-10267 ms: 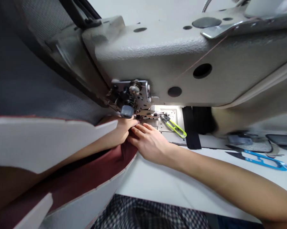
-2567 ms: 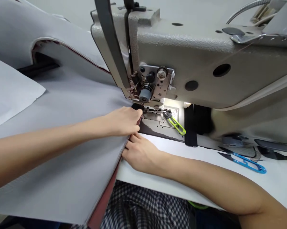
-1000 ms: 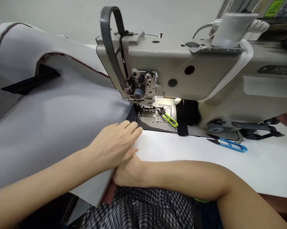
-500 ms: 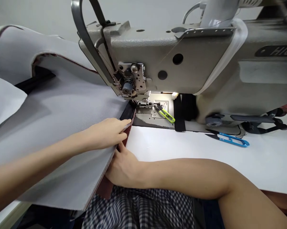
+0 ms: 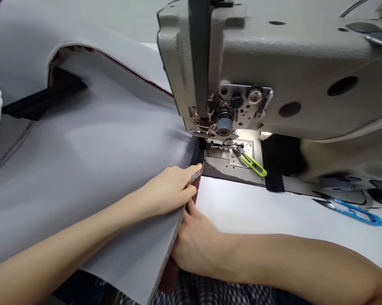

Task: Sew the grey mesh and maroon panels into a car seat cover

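Observation:
A large grey fabric panel [image 5: 92, 161] with a dark red underside lies on the table and runs under the presser foot [image 5: 206, 142] of a grey industrial sewing machine [image 5: 273, 55]. My left hand [image 5: 170, 190] rests on top of the panel's right edge, fingers together, pinching that edge. My right hand [image 5: 195, 241] reaches under the same edge from the right; its fingers are hidden beneath the fabric, thumb against the red layer.
Green thread snips [image 5: 252, 163] lie on the needle plate beside a black strap [image 5: 273, 165]. Blue snips [image 5: 352, 209] lie on the white table [image 5: 273, 216] at the right. A black strip [image 5: 41, 99] lies on the fabric at far left. My checked clothing shows at the bottom.
The camera has moved closer and to the left of the machine head. Both hands have slid a little toward the presser foot along the fabric edge, keeping their hold.

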Tool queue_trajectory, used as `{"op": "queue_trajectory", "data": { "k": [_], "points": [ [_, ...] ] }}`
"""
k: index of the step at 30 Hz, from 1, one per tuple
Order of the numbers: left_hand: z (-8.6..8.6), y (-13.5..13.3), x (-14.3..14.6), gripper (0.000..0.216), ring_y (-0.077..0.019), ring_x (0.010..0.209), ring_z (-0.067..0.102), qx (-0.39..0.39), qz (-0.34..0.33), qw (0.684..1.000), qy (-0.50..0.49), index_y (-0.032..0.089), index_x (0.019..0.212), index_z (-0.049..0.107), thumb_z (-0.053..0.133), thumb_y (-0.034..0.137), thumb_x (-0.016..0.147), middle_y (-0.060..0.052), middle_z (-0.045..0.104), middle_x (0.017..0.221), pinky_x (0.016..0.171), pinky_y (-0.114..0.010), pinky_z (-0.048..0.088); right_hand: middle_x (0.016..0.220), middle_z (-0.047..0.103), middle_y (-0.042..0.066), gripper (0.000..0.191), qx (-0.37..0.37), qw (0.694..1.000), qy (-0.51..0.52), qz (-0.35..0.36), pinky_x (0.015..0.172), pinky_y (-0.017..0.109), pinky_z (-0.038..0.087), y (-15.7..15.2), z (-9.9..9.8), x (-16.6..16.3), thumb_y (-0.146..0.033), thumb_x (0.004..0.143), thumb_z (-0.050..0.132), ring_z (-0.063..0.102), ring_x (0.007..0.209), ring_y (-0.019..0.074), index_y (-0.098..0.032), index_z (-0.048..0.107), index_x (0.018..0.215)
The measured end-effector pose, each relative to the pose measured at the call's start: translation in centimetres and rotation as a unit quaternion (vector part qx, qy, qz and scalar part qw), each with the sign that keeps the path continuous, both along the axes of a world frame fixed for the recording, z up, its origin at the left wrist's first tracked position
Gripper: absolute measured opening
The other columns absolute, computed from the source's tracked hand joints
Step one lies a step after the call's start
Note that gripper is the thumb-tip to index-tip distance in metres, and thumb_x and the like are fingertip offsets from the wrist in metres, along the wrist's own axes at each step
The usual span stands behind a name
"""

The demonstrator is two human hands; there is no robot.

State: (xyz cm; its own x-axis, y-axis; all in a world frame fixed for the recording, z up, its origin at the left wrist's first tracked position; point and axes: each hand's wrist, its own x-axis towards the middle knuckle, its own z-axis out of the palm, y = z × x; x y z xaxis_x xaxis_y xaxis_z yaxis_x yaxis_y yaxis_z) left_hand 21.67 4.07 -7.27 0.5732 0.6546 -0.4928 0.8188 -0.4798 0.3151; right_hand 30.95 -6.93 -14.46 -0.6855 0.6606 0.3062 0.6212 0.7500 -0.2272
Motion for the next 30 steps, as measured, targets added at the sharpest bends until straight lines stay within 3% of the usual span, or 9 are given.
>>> {"op": "queue_trajectory", "data": {
  "k": [3,6,12,16,18,20,23,26,30],
  "points": [
    [-0.2,0.5,0.1,0.065,-0.0246,0.089,0.067,-0.006,-0.002,1.000,-0.021,0.020,0.148,0.039,0.040,0.022,0.083,-0.006,0.073,0.097,0.077,-0.032,0.050,0.130,0.061,0.016,0.027,-0.004,1.000,0.003,-0.006,0.110,0.077,0.016,0.4,-0.3,0.1,-0.023,0.093,0.050,0.049,0.120,0.0401,-0.017,0.072,0.106],
    [-0.4,1.1,0.6,0.063,-0.0242,0.081,0.067,0.006,-0.015,0.999,-0.028,0.018,0.145,0.042,0.041,0.020,0.082,-0.005,0.072,0.088,0.072,-0.031,0.049,0.110,0.069,0.011,0.025,-0.010,1.000,0.015,-0.005,0.110,0.078,0.013,1.0,-0.7,0.2,-0.021,0.093,0.048,0.054,0.109,0.0359,-0.020,0.073,0.097],
    [-0.8,2.3,1.6,0.060,-0.0218,0.075,0.066,0.068,-0.041,0.997,-0.015,0.012,0.144,0.042,0.041,0.018,0.084,-0.006,0.071,0.085,0.066,-0.030,0.046,0.093,0.069,0.008,0.022,-0.011,0.999,0.034,-0.023,0.108,0.070,0.027,2.4,-2.3,0.5,-0.021,0.093,0.050,0.054,0.105,0.0325,-0.021,0.070,0.084],
    [-0.5,2.1,1.4,0.054,-0.0196,0.072,0.066,0.101,-0.062,0.993,-0.026,0.011,0.144,0.043,0.042,0.027,0.092,-0.005,0.072,0.085,0.062,-0.028,0.047,0.089,0.069,0.008,0.020,-0.026,0.999,0.036,-0.021,0.110,0.064,0.028,2.7,-2.8,0.5,-0.020,0.093,0.049,0.057,0.101,0.0289,-0.021,0.069,0.089],
    [-0.2,2.0,1.0,0.046,-0.0216,0.081,0.068,0.164,-0.119,0.979,-0.022,0.013,0.139,0.049,0.039,0.028,0.097,-0.007,0.072,0.096,0.067,-0.031,0.049,0.092,0.069,0.009,0.018,-0.026,0.999,0.046,-0.010,0.109,0.062,0.031,2.5,-2.8,0.5,-0.022,0.091,0.051,0.057,0.101,0.0289,-0.020,0.068,0.093],
    [-0.2,2.1,0.5,0.041,-0.0240,0.099,0.066,0.249,-0.218,0.943,-0.030,0.016,0.134,0.055,0.035,0.021,0.099,-0.009,0.070,0.113,0.079,-0.035,0.050,0.092,0.069,0.009,0.016,-0.034,0.998,0.060,0.010,0.108,0.058,0.034,2.1,-2.7,0.3,-0.023,0.089,0.054,0.057,0.101,0.0288,-0.019,0.068,0.093],
    [-1.1,3.0,-0.6,0.039,-0.0250,0.129,0.050,0.333,-0.317,0.886,-0.062,0.020,0.135,0.054,0.033,0.021,0.101,-0.004,0.061,0.135,0.107,-0.042,0.037,0.089,0.070,0.008,0.014,-0.049,0.996,0.062,0.038,0.109,0.055,0.034,1.6,-2.8,-0.1,-0.022,0.087,0.056,0.058,0.098,0.0279,-0.018,0.069,0.088],
    [-2.9,3.7,-1.8,0.040,-0.0234,0.139,0.038,0.375,-0.278,0.880,-0.082,0.021,0.138,0.051,0.038,0.035,0.103,0.000,0.055,0.142,0.117,-0.044,0.024,0.097,0.072,0.009,0.016,-0.047,0.996,0.065,0.041,0.110,0.056,0.031,1.5,-2.9,-0.3,-0.021,0.087,0.057,0.058,0.104,0.0288,-0.017,0.071,0.092],
    [-4.3,3.9,-2.6,0.039,-0.0214,0.140,0.037,0.387,-0.243,0.883,-0.105,0.023,0.136,0.053,0.039,0.037,0.103,0.001,0.057,0.140,0.118,-0.044,0.022,0.096,0.072,0.008,0.019,-0.057,0.995,0.072,0.046,0.109,0.057,0.033,1.6,-2.8,-0.2,-0.022,0.088,0.056,0.059,0.101,0.0278,-0.017,0.071,0.099]
  ]
}}
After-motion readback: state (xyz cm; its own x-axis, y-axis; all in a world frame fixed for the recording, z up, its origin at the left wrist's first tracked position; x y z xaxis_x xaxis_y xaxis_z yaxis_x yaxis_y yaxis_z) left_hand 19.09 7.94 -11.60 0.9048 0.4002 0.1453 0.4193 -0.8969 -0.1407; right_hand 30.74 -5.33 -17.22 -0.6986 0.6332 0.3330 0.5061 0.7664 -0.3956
